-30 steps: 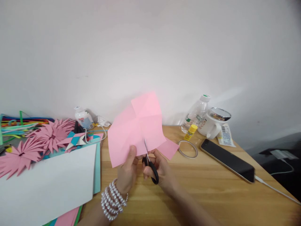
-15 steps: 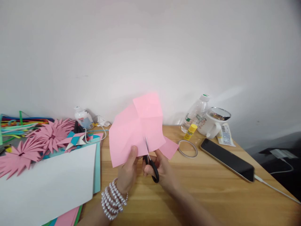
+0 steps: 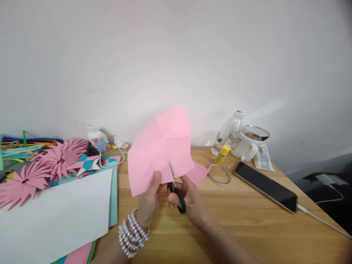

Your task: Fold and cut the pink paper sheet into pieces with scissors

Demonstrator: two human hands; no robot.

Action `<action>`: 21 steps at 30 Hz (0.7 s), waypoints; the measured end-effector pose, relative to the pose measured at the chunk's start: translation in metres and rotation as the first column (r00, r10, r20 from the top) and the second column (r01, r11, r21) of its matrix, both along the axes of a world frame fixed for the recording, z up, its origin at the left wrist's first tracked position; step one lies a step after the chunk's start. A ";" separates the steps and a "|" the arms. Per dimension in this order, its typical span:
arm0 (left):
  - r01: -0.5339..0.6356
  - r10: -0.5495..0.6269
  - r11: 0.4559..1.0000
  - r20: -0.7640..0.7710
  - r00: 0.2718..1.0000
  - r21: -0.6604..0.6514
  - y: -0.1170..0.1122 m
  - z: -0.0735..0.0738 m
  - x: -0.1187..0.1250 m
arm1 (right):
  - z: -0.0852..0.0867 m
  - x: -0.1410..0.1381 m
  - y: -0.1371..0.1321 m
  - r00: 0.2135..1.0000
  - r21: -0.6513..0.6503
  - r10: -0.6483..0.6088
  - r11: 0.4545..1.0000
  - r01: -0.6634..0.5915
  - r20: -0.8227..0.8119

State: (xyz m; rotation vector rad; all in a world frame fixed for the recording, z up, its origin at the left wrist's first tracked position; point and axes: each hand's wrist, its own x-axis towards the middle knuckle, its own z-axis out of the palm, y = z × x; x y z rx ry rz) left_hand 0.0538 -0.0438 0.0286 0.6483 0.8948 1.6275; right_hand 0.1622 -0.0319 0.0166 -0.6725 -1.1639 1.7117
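"Where's the sheet [image 3: 154, 154]?"
"Held up above the bench [image 3: 247, 205]; my left hand [image 3: 150, 200] pinches its near edge, thumb on top."
"And your right hand [image 3: 190, 200]?"
"Clamped on the scissors [image 3: 171, 186], one blade showing over the sheet. The glue [image 3: 222, 154] is near the bottle [image 3: 228, 128], off to my right."

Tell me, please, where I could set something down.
Bare tabletop lies between the right hand and the near end of the phone. Crowded: the left side, with the white sheet and pink paper flowers, and the back right, with bottle, mug and glue stick.
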 end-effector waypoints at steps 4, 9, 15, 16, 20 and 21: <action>-0.021 0.021 1.000 0.011 1.000 0.009 0.000 -0.002 0.000 | -0.003 0.000 0.000 1.000 0.003 0.002 1.000 -0.002 -0.003; -0.024 0.024 1.000 0.011 1.000 -0.013 0.000 0.001 0.001 | -0.002 0.000 0.000 1.000 0.002 -0.001 1.000 0.001 0.008; -0.038 0.038 0.999 0.021 0.999 -0.030 0.000 0.002 0.002 | 0.000 0.001 -0.001 0.999 -0.023 -0.001 1.000 0.002 0.042; -0.029 0.030 0.999 0.019 0.999 -0.035 0.000 0.002 0.001 | 0.000 0.001 -0.001 0.999 -0.018 0.004 1.000 -0.004 0.040; 0.023 -0.023 0.998 0.004 1.000 -0.062 -0.001 0.003 0.001 | -0.001 0.001 -0.001 0.999 0.008 0.025 1.000 -0.026 0.031; 0.018 -0.018 0.998 -0.001 1.000 -0.061 -0.001 0.003 0.001 | -0.001 0.002 -0.001 0.999 0.009 0.027 1.000 -0.027 0.033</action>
